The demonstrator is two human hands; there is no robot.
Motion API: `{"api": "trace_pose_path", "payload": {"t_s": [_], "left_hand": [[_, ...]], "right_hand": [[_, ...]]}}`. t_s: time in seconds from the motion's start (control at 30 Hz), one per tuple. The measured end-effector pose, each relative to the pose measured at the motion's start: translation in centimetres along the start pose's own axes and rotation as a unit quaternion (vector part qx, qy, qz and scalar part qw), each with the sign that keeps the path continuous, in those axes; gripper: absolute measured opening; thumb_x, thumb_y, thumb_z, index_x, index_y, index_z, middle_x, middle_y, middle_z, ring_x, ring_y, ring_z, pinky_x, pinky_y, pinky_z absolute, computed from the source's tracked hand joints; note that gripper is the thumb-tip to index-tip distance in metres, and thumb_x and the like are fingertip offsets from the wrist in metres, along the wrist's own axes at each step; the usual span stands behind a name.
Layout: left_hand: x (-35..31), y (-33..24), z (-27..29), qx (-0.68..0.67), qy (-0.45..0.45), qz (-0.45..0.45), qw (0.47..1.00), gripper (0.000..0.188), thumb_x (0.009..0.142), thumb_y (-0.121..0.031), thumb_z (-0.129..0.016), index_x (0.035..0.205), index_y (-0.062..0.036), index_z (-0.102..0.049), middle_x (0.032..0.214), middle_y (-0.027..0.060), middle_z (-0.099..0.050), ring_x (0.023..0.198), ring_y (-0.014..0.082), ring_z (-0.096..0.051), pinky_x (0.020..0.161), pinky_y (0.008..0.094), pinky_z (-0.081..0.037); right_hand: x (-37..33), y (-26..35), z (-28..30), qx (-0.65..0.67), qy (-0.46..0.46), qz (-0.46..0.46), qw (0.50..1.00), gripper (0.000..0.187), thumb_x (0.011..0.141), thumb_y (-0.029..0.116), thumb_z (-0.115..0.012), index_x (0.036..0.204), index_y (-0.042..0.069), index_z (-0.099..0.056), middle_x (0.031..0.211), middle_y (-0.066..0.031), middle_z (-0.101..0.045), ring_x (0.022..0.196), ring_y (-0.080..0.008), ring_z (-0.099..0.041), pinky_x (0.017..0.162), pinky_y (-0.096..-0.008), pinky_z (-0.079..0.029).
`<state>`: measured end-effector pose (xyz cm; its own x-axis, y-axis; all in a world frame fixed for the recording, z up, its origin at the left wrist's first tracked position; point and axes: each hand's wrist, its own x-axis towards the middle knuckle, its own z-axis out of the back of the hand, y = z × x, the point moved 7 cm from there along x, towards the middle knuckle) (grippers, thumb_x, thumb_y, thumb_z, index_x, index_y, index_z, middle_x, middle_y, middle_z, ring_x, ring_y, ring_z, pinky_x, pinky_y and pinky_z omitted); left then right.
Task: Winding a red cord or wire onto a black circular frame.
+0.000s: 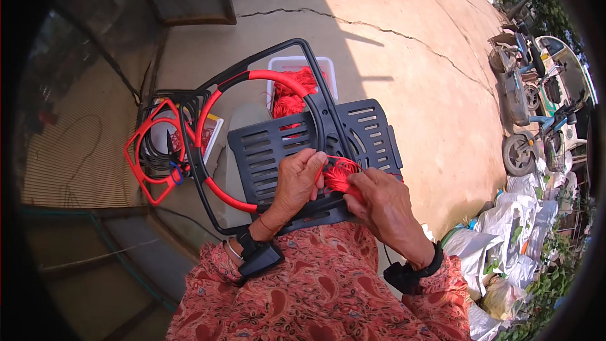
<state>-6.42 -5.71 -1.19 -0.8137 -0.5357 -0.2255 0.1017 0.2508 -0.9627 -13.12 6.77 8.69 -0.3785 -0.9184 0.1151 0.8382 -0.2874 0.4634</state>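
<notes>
Across my lap lies a black tubular frame point(257, 58) with an inner ring point(231, 196), parts of which are wrapped in red. My left hand point(295, 183) is closed at the frame's near right part, thumb and fingers pinching a red cord there. Just to its right, my right hand point(386, 207) grips a loose bundle of red cord point(338, 178). A strand of the cord runs between the two hands. Below the frame is a black slotted plastic panel point(368, 122). The fingertips of my right hand are partly hidden behind the bundle.
Ahead, a white bin point(325, 63) holds more red cord point(289, 102). At the left, black and red frames point(146, 180) lie over a white box point(218, 131). Scooters point(549, 88) and white sacks point(483, 246) line the right side. A cracked concrete floor point(435, 113) stretches ahead.
</notes>
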Motion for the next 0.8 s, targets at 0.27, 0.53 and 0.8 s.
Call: {"api": "trace_pose_path", "payload": {"t_s": [0.27, 0.53, 0.8], "left_hand": [[0.3, 0.1, 0.5, 0.179, -0.120, -0.169, 0.962, 0.021, 0.092, -0.014, -0.062, 0.078, 0.0012, -0.060, 0.054, 0.0108, -0.052, 0.045, 0.0169, -0.047, 0.046, 0.0326, -0.038], [-0.5, -0.3, 0.1, 0.233, -0.125, -0.189, 0.946, 0.022, 0.090, -0.016, -0.063, 0.076, 0.0002, -0.059, 0.061, 0.0195, -0.054, 0.053, 0.0373, -0.054, 0.048, 0.0406, -0.039], [0.0, 1.3, 0.0, 0.234, -0.129, -0.183, 0.946, 0.023, 0.090, -0.019, -0.063, 0.075, -0.0012, -0.059, 0.064, 0.0209, -0.056, 0.059, 0.0410, -0.057, 0.050, 0.0456, -0.041]], "right_hand": [[3.5, -0.4, -3.0, -0.042, -0.099, -0.004, 0.994, 0.030, 0.076, 0.013, -0.069, 0.103, 0.005, -0.060, 0.087, -0.0091, -0.056, 0.085, -0.0264, -0.057, 0.063, -0.0405, -0.046], [1.5, -2.1, -4.3, -0.075, -0.126, 0.036, 0.989, 0.032, 0.073, 0.012, -0.071, 0.103, 0.006, -0.059, 0.090, -0.0077, -0.054, 0.088, -0.0274, -0.052, 0.074, -0.0382, -0.039], [3.2, -1.3, -2.0, -0.005, -0.079, 0.056, 0.995, 0.021, 0.076, 0.014, -0.070, 0.093, 0.008, -0.060, 0.090, -0.0074, -0.053, 0.090, -0.0260, -0.052, 0.074, -0.0394, -0.037]]}}
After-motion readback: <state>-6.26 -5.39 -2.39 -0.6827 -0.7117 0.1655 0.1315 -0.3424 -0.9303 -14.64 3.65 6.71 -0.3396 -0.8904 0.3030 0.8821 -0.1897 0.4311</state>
